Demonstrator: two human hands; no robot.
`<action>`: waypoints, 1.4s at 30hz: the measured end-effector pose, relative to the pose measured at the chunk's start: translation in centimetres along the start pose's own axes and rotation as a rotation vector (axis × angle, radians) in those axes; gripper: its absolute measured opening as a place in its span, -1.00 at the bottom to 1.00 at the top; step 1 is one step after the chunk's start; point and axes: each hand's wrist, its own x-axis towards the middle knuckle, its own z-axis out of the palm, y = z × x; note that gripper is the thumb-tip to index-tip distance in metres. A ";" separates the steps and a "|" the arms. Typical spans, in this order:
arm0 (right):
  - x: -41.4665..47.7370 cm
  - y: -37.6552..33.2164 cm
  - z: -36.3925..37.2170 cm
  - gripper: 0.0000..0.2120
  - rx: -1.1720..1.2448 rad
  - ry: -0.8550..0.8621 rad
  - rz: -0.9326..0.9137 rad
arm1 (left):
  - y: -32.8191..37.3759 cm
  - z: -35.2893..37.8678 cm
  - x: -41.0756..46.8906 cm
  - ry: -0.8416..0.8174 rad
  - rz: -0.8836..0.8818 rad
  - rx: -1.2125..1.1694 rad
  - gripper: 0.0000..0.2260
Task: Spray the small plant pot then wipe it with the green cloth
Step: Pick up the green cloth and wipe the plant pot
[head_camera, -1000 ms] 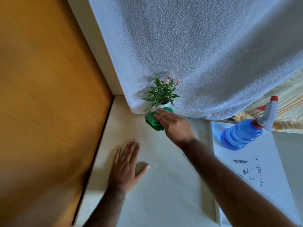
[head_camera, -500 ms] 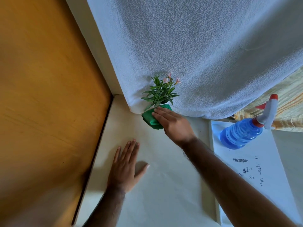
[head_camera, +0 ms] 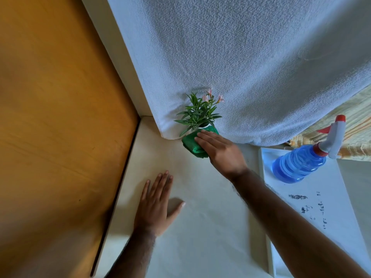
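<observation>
A small plant point(head_camera: 198, 113) with green leaves and pink flowers stands at the back of the cream surface, against a white towel-like cover. Its white pot is almost wholly hidden behind the folded green cloth point(head_camera: 191, 144). My right hand point(head_camera: 220, 152) presses the cloth against the pot, fingers laid over it. Flat on the surface nearer to me rests my left hand point(head_camera: 155, 205), fingers spread, holding nothing. The blue spray bottle point(head_camera: 301, 163) with a white and red trigger stands apart at the right on a white tray.
The white textured cover point(head_camera: 241, 67) hangs behind the plant. An orange wooden panel point(head_camera: 60, 117) fills the left. The white tray point(head_camera: 325, 207) with dark specks lies at the right, striped yellow fabric point(head_camera: 357, 121) behind the bottle.
My right hand has shifted the green cloth slightly along the pot, first left, then back. The left hand and the bottle have stayed put.
</observation>
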 end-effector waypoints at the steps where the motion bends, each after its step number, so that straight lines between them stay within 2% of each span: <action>1: -0.1 0.2 0.0 -0.62 0.002 -0.013 0.009 | 0.0 0.0 0.0 0.000 0.002 -0.002 -0.18; 5: -1.3 0.7 0.5 -0.63 0.040 -0.046 0.098 | -0.1 -0.1 0.1 -0.004 0.003 -0.005 -0.19; 8: -2.2 0.3 0.5 -0.52 0.085 -0.059 0.159 | 0.0 -0.1 0.0 -0.007 0.000 -0.006 -0.21; 14: -0.5 0.5 -0.1 -0.40 0.070 0.107 0.224 | 0.0 -0.2 0.1 -0.012 0.001 0.000 -0.20; 20: -1.7 0.4 1.2 -0.40 0.142 0.029 0.371 | 0.0 -0.1 0.1 -0.012 0.001 -0.005 -0.21; 28: -1.1 1.1 0.5 -0.39 0.181 0.082 0.400 | 0.0 -0.1 0.1 -0.011 0.002 -0.004 -0.20; 34: -1.8 1.1 1.2 -0.38 0.173 0.006 0.426 | 0.0 -0.1 0.1 -0.002 0.003 -0.006 -0.22; 39: -1.5 1.5 0.8 -0.41 0.200 0.113 0.440 | 0.2 -0.4 0.1 -0.005 0.005 0.008 -0.21; 42: -1.0 1.4 1.1 -0.41 0.196 0.087 0.437 | 0.2 -0.5 0.1 -0.010 0.006 0.011 -0.20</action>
